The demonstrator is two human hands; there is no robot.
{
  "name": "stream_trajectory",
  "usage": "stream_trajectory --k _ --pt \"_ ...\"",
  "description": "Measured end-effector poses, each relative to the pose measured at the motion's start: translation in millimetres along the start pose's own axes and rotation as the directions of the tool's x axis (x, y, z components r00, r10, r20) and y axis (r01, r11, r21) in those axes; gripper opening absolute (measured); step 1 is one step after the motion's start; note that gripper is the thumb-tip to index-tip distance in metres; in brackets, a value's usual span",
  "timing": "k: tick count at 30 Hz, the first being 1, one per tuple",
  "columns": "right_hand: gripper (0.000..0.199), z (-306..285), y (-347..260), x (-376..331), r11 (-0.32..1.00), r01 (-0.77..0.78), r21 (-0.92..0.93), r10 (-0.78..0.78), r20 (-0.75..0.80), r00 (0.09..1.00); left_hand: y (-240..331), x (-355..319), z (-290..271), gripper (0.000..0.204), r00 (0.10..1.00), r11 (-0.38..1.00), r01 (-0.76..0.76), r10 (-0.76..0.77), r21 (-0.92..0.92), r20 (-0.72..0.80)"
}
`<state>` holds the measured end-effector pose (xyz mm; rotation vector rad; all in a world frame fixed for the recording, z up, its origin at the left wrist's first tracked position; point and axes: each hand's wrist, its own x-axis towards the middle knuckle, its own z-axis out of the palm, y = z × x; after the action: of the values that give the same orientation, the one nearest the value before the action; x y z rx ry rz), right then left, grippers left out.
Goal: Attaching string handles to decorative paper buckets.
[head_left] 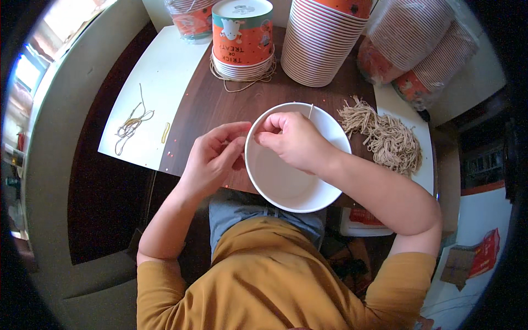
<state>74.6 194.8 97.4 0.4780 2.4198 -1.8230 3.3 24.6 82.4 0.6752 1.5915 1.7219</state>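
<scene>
A paper bucket [286,181], white inside, sits at the near edge of the table with its mouth tipped toward me. My right hand [291,137] reaches into it, thumb and fingertips pinched together by the left wall. Outside that same wall, my left hand [215,151] has its fingers curled closed against the rim. Whatever either set of fingertips holds is too small or hidden to make out. A short piece of pale cord [312,111] shows at the bucket's far rim.
Beige cords [390,140] lie heaped right of the bucket. Behind stand an upside-down orange bucket stack [242,41] ringed with cord, a tall nested stack [322,47], and plastic-wrapped stacks [410,41]. Loose cord [131,125] and a yellowish loop [165,133] rest on the left white surface.
</scene>
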Motion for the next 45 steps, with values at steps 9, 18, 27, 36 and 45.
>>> stream_trajectory --k 9,18,27,36,45 --pt "0.012 -4.8 -7.7 5.5 0.999 -0.015 -0.051 0.017 0.049 0.999 6.5 10.7 -2.6 0.011 0.933 0.711 -0.275 0.359 0.647 0.002" --pt "0.016 -76.1 -50.6 -18.0 0.888 0.148 -0.435 -0.123 0.086 0.989 4.3 5.5 -42.3 0.017 0.998 0.998 -0.058 0.058 -0.040 -0.009" --pt "0.015 -43.4 -89.7 -7.2 0.577 0.580 -0.575 -0.425 0.395 0.814 16.2 12.8 -13.3 0.020 0.993 0.911 -0.023 0.068 -0.412 0.096" --pt "0.019 -18.2 -115.6 35.5 0.653 0.593 -0.471 -0.263 0.593 0.761 11.3 0.8 -24.0 0.021 0.977 0.935 0.022 0.056 -0.354 0.207" --pt "0.011 -13.7 -70.4 35.1 0.253 0.635 -0.730 -0.841 0.158 0.517 5.3 -3.9 -35.4 0.012 0.997 0.953 -0.056 0.071 -0.297 0.039"
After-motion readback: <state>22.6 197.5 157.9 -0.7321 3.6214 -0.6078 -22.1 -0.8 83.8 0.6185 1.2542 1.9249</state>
